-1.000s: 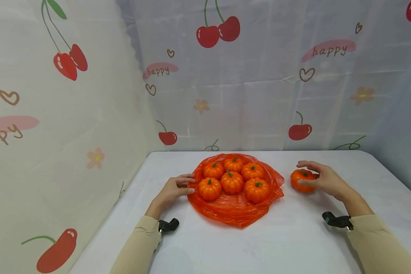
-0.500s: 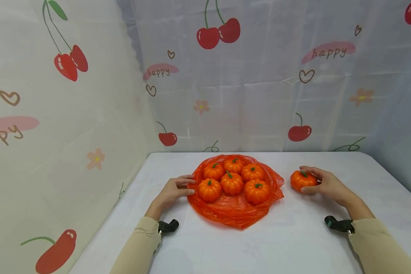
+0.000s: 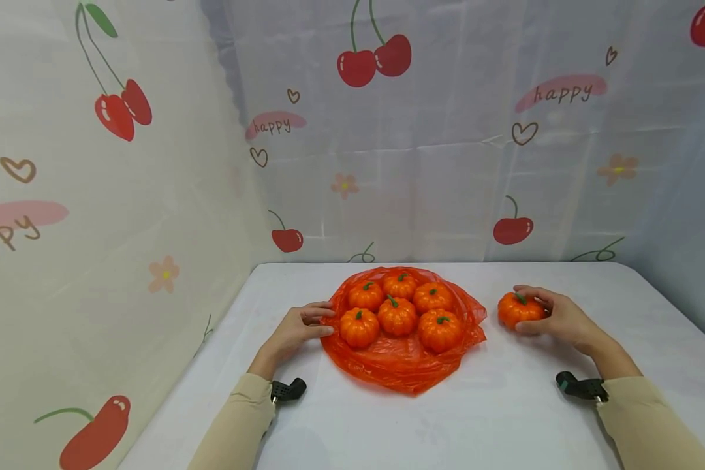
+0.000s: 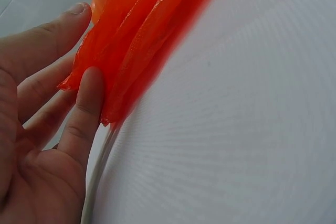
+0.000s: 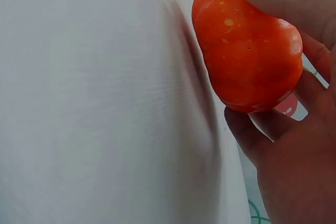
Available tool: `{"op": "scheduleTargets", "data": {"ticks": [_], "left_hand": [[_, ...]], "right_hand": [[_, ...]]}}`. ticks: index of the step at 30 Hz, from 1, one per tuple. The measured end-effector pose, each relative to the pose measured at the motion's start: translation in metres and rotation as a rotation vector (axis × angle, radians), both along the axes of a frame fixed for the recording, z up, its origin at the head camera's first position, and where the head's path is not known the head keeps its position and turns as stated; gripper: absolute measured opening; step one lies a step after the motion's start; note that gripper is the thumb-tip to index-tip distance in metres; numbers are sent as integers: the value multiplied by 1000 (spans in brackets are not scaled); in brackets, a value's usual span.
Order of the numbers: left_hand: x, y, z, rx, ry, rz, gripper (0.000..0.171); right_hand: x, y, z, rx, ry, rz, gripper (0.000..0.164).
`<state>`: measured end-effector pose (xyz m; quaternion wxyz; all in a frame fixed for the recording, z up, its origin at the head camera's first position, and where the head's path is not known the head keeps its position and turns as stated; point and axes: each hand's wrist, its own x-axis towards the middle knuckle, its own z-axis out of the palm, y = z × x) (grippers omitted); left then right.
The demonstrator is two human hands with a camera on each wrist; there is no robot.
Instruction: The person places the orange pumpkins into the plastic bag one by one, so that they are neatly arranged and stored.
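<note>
My right hand (image 3: 566,321) grips a small orange pumpkin (image 3: 520,311) with a green stem, thumb on its near side and fingers around the far side. In the right wrist view the pumpkin (image 5: 247,45) sits between thumb and fingers, close over the white surface. To the left, a crumpled orange-red plastic bag (image 3: 388,365) lies spread with several similar pumpkins (image 3: 397,316) on it. My left hand (image 3: 294,333) rests at the bag's left edge, fingers loosely extended. In the left wrist view the bag's edge (image 4: 121,51) touches the fingers, the little finger lying against it.
A white table (image 3: 446,424) bears everything. Behind it and to the left hang sheets (image 3: 435,156) printed with cherries, hearts and "happy". Dark wrist-worn devices stick out from both wrists, the left one (image 3: 289,390) and the right one (image 3: 580,385).
My right hand's fingers have come down and closed around the lone pumpkin. The left hand stays at the bag's edge. The head view has tilted up slightly.
</note>
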<state>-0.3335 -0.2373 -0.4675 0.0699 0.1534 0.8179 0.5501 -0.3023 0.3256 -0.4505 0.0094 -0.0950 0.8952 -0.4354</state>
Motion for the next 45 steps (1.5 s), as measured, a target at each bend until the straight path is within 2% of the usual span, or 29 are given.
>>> {"op": "scheduleTargets", "data": {"ticks": [8, 24, 32, 45], "left_hand": [[-1, 0, 0, 5, 4, 1, 38], [3, 2, 0, 11, 2, 19, 38], [1, 1, -1, 22, 2, 6, 38], [2, 2, 2, 15, 4, 6, 37]], "right_hand": [[4, -7, 16, 17, 53, -4, 81], [12, -27, 44, -15, 35, -13, 82], [18, -46, 62, -51, 45, 30, 79], [28, -90, 77, -110, 65, 135, 70]]}}
